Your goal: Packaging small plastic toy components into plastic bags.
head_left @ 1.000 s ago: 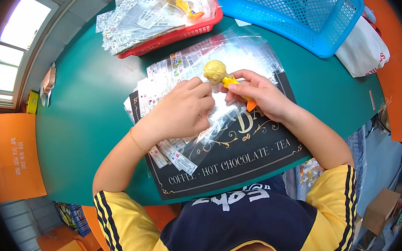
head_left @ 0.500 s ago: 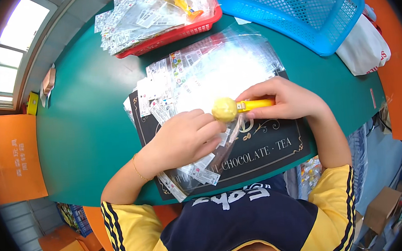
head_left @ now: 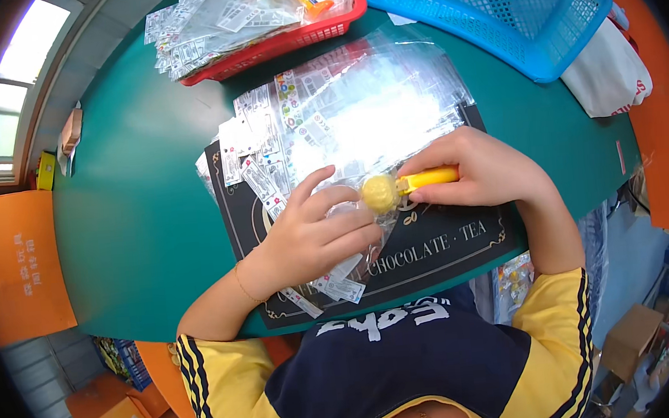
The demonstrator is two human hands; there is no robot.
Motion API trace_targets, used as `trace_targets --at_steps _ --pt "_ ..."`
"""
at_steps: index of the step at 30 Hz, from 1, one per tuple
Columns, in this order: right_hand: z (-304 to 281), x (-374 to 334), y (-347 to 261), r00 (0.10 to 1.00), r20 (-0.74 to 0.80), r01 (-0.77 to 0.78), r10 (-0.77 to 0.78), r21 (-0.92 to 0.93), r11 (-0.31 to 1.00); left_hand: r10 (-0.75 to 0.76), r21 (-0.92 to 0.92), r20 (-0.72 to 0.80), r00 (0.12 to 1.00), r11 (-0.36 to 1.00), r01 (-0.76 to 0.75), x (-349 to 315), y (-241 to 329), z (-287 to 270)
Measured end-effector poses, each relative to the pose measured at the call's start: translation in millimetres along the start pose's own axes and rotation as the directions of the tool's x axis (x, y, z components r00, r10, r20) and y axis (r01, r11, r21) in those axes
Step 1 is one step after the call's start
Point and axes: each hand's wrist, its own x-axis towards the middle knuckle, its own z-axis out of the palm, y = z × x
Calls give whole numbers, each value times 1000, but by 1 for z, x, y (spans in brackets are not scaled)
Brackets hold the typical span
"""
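"Yellow plastic is being gripped there, by the look of it?"

"Yes, a yellow toy (head_left: 403,185) with a round head is being held above the black mat (head_left: 464,260). Its handle is being pinched between the thumb and fingers of the right hand (head_left: 480,167), and the handle's end is being hidden by them."

"And the left hand (head_left: 319,234)?"

"It is being spread over a clear bag (head_left: 390,222), just beside the round head, with the index finger being held up. The thumb is being hidden, so whether the bag is being grasped cannot be told, nor whether the head is being enclosed by it. The hands are being held a little apart."

"What is being put in the way?"

"The mat's far part is being overlaid by a stack of clear bags (head_left: 374,111), partly washed out by glare. Its near edge is being crossed by printed slips (head_left: 344,287)."

"And farther off?"

"The green desk (head_left: 139,224) is being taken up at the back by a red basket (head_left: 321,35) heaped with labelled bags (head_left: 214,30). To its right, a white bag (head_left: 607,73) is being partly covered by a blue basket (head_left: 545,67)."
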Motion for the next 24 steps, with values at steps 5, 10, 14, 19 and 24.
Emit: trace_targets --at_steps 5,10,14,19,24 --pt "6 5 7 997 65 -45 33 190 981 -33 -52 -64 997 998 30 -1 -7 8" --pt "6 5 8 996 68 -70 55 240 968 -701 -210 213 681 648 733 3 1 -11" --pt "10 7 9 998 63 -41 27 230 972 -722 -165 405 561 546 821 3 -1 -18" --pt "12 6 8 992 92 -110 92 215 970 -613 -615 468 637 291 733 -3 -2 -10" --pt "11 6 18 992 102 -99 74 265 959 -519 -533 422 743 521 666 -1 -6 -14"
